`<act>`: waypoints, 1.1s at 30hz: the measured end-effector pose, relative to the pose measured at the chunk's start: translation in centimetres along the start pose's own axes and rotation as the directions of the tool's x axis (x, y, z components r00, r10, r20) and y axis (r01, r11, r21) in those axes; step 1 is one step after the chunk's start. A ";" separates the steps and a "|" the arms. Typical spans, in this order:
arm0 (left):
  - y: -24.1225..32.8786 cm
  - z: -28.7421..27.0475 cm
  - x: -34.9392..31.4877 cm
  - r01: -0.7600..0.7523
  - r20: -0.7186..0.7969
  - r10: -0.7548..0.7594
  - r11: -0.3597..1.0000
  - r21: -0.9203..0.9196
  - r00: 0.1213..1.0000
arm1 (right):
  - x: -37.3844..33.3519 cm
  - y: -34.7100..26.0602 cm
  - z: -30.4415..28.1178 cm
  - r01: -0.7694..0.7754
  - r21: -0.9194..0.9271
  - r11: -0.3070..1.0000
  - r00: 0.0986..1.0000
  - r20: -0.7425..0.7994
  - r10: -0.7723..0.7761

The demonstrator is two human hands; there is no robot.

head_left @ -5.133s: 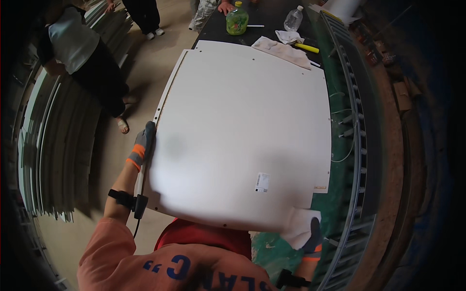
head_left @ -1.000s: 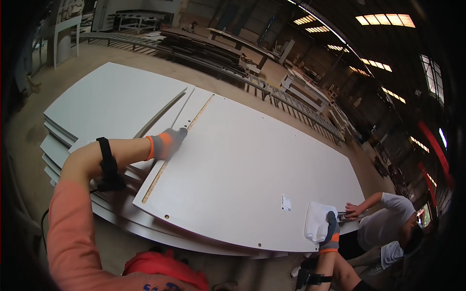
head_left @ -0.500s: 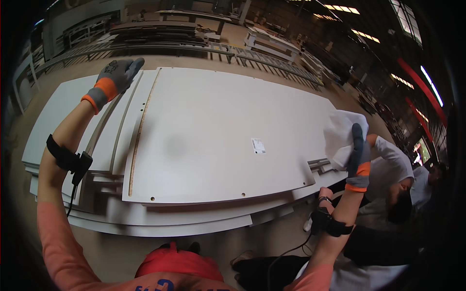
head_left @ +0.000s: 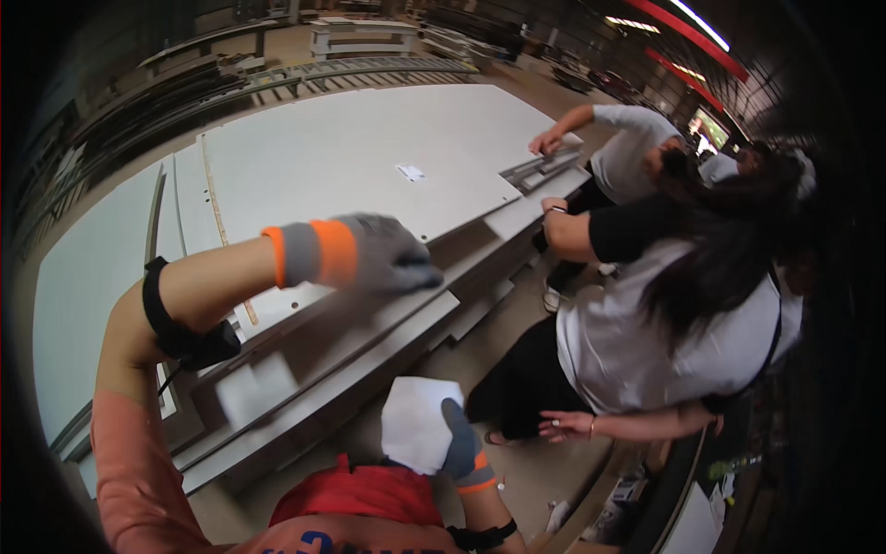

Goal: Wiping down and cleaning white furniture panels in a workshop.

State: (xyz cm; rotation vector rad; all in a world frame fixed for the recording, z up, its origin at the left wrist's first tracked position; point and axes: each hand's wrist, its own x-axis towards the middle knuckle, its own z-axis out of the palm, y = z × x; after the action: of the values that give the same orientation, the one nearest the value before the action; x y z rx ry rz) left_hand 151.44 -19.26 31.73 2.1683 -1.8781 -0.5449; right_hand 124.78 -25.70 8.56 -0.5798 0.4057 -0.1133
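Note:
My left hand, in a grey glove with orange bands, hangs over the near edge of the large white panel. Its fingers are bent and smeared by motion, and I see nothing held in them. Low in front of me, beside my red waist cloth, my right hand is closed on a folded white cloth, thumb on top. The panel lies flat on a stack of boards, with a small label on its face and small holes along its near edge.
More white boards lie at the left, their edges overlapping. A person in a white top stands close on my right; beyond, another person leans over the stack's right end. A roller conveyor runs behind the stack.
My view has turned to the right. My right hand has drawn the cloth back from the panel's right end toward my body. My left hand has come from the far left to the near edge.

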 end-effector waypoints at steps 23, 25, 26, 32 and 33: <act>50.4 19.2 -17.6 -0.566 -0.691 0.629 -0.733 -0.377 -0.356 | -51.1 28.5 -4.1 0.769 0.081 0.634 0.445 -0.781 -0.439; 53.5 21.1 -19.2 -0.430 -0.758 0.559 -0.807 -0.404 -0.337 | -55.8 31.2 -5.0 0.836 0.136 0.532 0.408 -0.803 -0.435; 55.2 22.3 -19.2 -0.356 -0.755 0.549 -0.828 -0.433 -0.358 | -57.9 32.2 -5.2 0.867 0.096 0.489 0.340 -0.831 -0.440; 61.3 32.0 -19.5 -0.071 -0.501 0.620 -0.668 -0.741 -0.604 | -68.0 36.6 -8.7 0.935 -0.078 0.345 0.109 -0.863 -0.492; 62.7 34.4 -18.5 -0.066 -0.414 0.641 -0.587 -0.807 -0.647 | -69.4 36.8 -10.3 0.940 -0.109 0.325 0.056 -0.886 -0.460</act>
State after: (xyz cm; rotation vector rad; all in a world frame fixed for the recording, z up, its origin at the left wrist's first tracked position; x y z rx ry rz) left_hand 78.49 -8.42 28.09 -1.3372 -2.0208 -1.3375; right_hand 56.84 14.71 4.03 -0.0491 0.9226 -1.6353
